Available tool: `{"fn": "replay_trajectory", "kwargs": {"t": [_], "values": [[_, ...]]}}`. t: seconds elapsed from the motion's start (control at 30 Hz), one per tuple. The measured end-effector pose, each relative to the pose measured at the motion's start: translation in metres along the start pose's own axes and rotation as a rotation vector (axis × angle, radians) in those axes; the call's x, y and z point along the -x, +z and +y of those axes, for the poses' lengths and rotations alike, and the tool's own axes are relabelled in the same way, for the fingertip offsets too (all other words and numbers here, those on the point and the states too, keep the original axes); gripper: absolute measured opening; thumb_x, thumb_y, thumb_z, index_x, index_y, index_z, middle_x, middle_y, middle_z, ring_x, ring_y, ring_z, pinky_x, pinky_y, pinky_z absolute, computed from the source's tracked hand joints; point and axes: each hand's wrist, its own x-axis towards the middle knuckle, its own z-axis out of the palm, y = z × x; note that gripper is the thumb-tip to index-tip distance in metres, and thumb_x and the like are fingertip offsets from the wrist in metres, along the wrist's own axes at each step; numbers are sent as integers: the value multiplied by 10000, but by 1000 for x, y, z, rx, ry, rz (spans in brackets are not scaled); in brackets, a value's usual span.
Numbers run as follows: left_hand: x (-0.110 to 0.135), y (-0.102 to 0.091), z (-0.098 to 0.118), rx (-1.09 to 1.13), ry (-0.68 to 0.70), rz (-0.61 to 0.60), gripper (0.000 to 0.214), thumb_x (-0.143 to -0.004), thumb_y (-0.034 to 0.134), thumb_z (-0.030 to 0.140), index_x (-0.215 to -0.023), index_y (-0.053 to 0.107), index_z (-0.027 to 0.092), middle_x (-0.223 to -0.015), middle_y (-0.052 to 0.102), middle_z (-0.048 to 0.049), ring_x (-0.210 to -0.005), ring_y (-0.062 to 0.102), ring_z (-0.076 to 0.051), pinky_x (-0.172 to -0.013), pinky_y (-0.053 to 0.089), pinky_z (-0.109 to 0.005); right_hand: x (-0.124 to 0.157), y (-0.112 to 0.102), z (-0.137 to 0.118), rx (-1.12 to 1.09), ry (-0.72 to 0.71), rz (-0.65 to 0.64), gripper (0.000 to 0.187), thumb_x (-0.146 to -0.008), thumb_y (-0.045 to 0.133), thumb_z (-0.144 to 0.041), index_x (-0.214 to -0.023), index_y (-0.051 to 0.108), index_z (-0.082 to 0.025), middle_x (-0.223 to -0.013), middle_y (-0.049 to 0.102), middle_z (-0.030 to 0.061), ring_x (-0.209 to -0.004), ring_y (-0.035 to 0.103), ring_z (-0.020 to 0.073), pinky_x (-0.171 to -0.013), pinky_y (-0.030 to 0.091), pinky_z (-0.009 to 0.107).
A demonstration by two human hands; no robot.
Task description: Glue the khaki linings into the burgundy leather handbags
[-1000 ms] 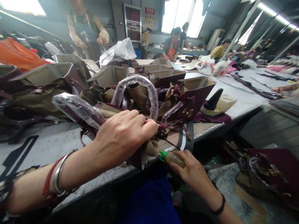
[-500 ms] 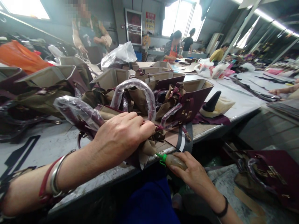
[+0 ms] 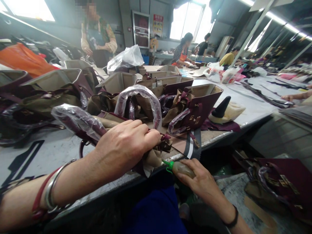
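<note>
Workbench (image 3: 53, 152) under left hand (image 3: 124, 146) gripping handbag (image 3: 153, 159), right hand (image 3: 202, 182) holding bottle (image 3: 182, 169).

There goes the left hand (image 3: 123, 146), easing back along the folded tan lining (image 3: 152, 159)! Beyond it, the plastic-wrapped strap (image 3: 176, 125) has dropped lower against the burgundy handbag (image 3: 203, 109).

Head-worn view, facing forward-down, over hands (image 3: 124, 149)
</note>
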Motion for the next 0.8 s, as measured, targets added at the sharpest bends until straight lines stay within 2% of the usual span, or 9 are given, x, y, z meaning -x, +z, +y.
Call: {"fn": "replay_trajectory", "kwargs": {"t": [0.17, 0.3, 0.6, 0.8], "values": [[-1, -1, 0, 8, 6, -7, 124, -857, 439, 102, -827, 531, 180, -690, 516, -12, -650, 503, -213, -585, 379, -321, -15, 2, 0, 97, 8, 114, 335, -858, 634, -304, -1168, 566, -196, -1005, 513, 58, -933, 555, 244, -843, 455, 395], [-3, -3, -1, 9, 14, -43, 120, -850, 458, 100, -824, 550, 172, -678, 529, -14, -643, 520, -212, -575, 383, -312, -16, 6, 0, 87, 20, 52, 310, -866, 627, -301, -1156, 575, -204, -973, 512, 50, -894, 565, 230, -815, 461, 383], [0, 0, -1, 1, -4, -13, 151, -864, 425, 105, -827, 551, 177, -676, 515, -13, -633, 497, -214, -562, 361, -313, -7, 7, 2, -12, 25, -23, 335, -859, 590, -327, -1164, 578, -190, -1009, 526, 59, -938, 550, 225, -864, 438, 378], [4, -1, -1, 25, -18, -17, 143, -876, 415, 114, -822, 526, 185, -686, 504, -11, -647, 493, -216, -583, 358, -323, 0, 8, -3, -88, 17, -91, 312, -853, 571, -330, -1134, 594, -198, -989, 537, 55, -908, 555, 215, -821, 438, 364]]}}
